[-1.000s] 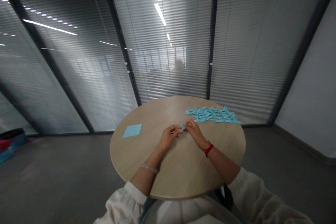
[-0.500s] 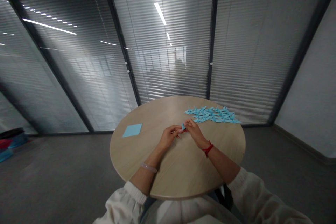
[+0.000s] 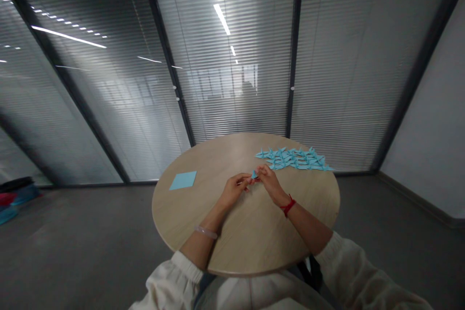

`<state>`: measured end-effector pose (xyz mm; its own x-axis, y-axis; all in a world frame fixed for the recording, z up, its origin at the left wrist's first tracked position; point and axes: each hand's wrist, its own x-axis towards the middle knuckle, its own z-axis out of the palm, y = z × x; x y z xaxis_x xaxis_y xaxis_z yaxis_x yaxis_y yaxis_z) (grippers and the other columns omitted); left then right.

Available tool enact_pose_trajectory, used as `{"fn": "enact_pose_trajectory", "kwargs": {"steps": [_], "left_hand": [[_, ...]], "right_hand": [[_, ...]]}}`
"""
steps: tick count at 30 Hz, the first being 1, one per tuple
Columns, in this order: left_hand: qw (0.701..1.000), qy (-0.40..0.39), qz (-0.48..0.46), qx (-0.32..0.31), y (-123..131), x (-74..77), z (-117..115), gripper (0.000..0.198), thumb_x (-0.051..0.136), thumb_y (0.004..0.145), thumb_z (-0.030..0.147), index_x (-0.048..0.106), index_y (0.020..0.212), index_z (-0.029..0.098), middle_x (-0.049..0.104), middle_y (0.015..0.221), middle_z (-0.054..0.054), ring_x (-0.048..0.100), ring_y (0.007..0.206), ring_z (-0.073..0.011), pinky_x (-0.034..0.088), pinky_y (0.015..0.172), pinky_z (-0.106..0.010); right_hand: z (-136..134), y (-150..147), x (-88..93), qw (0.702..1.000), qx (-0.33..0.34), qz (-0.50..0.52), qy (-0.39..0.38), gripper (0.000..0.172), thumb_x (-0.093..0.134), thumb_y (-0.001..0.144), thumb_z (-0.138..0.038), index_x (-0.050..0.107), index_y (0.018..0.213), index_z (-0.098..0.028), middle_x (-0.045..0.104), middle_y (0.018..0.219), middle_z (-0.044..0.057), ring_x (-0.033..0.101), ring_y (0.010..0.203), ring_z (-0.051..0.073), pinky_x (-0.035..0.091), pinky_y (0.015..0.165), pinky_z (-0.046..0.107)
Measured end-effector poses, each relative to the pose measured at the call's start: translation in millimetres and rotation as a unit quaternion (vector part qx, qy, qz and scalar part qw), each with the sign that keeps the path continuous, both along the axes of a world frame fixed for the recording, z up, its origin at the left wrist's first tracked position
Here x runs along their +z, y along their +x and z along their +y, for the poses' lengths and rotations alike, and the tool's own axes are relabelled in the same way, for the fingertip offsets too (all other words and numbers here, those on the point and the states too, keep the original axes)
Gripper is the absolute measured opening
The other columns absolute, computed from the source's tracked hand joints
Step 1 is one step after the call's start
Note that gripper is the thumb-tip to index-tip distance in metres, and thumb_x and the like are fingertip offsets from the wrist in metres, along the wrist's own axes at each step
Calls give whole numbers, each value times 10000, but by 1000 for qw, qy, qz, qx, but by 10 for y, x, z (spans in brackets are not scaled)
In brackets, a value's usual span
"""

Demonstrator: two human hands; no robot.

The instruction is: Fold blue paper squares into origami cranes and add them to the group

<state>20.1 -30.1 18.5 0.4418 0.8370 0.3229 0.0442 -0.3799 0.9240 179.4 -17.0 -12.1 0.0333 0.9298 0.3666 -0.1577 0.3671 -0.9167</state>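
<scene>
Over the middle of the round wooden table (image 3: 254,232), a small piece of folded blue paper (image 3: 254,174) is pinched between my two hands. My left hand (image 3: 235,187) grips it from the left with thumb and fingers together. From the right, my right hand (image 3: 268,180) has its fingertips closed on the same paper. Much of the fold is hidden behind the fingers, so its exact shape cannot be made out. Several folded blue paper cranes (image 3: 294,158) lie in close rows just beyond my right hand.
Flat blue paper sheets (image 3: 183,180) lie on the table's left side. Behind the table rises a glass partition with blinds (image 3: 240,101). A bin with a dark rim (image 3: 20,186) stands on the floor at far left, and a white wall (image 3: 428,131) is at right.
The hands stay in nearly the same place. Only the fingers and the folded paper between them have shifted slightly.
</scene>
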Motion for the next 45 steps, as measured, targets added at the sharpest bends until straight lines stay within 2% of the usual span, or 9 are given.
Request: {"fn": "enact_pose_trajectory", "kwargs": {"steps": [6,9,15,20,29,38,42,45], "left_hand": [[999,-2,-10,49,-2,46,-17,233,593,739,327,654,830,122,646,739,-68,589,683,-148,485,554,-235],[996,11,-22,89,-24,53,0,215,583,733,334,640,794,136,634,722,-59,585,679,-150,482,540,-231],[990,22,-36,134,-57,-2,74,247,565,745,387,607,825,157,612,733,-43,582,716,-155,485,522,-216],[991,23,-45,126,-51,-36,107,216,558,737,374,578,804,169,582,725,-27,566,729,-160,502,522,-234],[994,25,-50,93,-53,6,53,181,553,743,345,571,770,167,566,740,-24,553,736,-152,500,551,-236],[993,45,-41,99,-58,10,44,165,534,765,330,558,759,167,562,739,-16,552,709,-138,500,579,-233],[994,53,-27,94,-53,27,26,162,536,776,321,562,752,163,555,725,-14,543,674,-128,502,580,-230],[993,61,-27,93,-46,28,26,170,550,775,327,569,756,159,563,743,-19,546,666,-127,503,576,-236]], "right_hand": [[-4,-9,-15,994,-52,-94,34,296,578,775,-489,533,845,-205,621,757,13,608,720,166,492,698,303],[-79,-22,49,986,-35,-150,56,281,536,818,-461,594,849,-189,656,816,36,610,783,174,470,762,310],[-189,-39,162,986,9,-157,62,306,573,803,-453,673,892,-178,694,909,56,625,872,198,457,819,319],[-176,-25,158,987,13,-149,61,321,598,781,-469,711,850,-176,711,870,61,634,828,202,471,793,325],[-128,14,138,985,-20,-164,40,303,640,742,-455,732,770,-167,720,799,54,628,760,199,472,728,307],[-165,30,172,991,2,-135,21,303,635,736,-459,711,719,-166,664,680,9,581,679,163,442,646,267],[-149,23,171,988,-16,-151,29,283,613,754,-434,685,700,-166,661,675,15,587,675,162,450,647,266],[-175,-8,174,981,-48,-176,72,235,568,800,-386,659,745,-176,670,728,27,611,710,167,463,690,277]]}}
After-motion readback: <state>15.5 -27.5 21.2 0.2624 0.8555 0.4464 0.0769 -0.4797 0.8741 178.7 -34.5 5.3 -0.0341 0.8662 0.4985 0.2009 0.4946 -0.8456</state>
